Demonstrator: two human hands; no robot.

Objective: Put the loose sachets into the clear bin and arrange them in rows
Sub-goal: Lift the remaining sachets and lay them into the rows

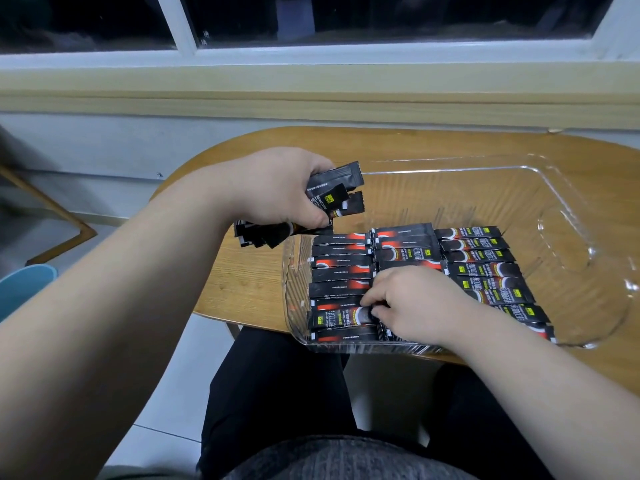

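The left hand (273, 188) grips a sachet bundle (341, 188) over the clear bin (450, 161), at its left rim. The right hand (412, 303) pinches a laid sachet (341, 317) in the near-left row, its long axis running left-right.

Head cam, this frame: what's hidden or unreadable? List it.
Head view, all of it:
Count of black stick sachets gripped by the left hand: its fingers cover the bundle.
Near part of the middle row in the clear plastic bin: under the right hand.
Whether that hand pinches or just nudges a sachet: fingertips tucked.
Sachet print: too small.
Blue object, left: cut by frame edge and forearm.
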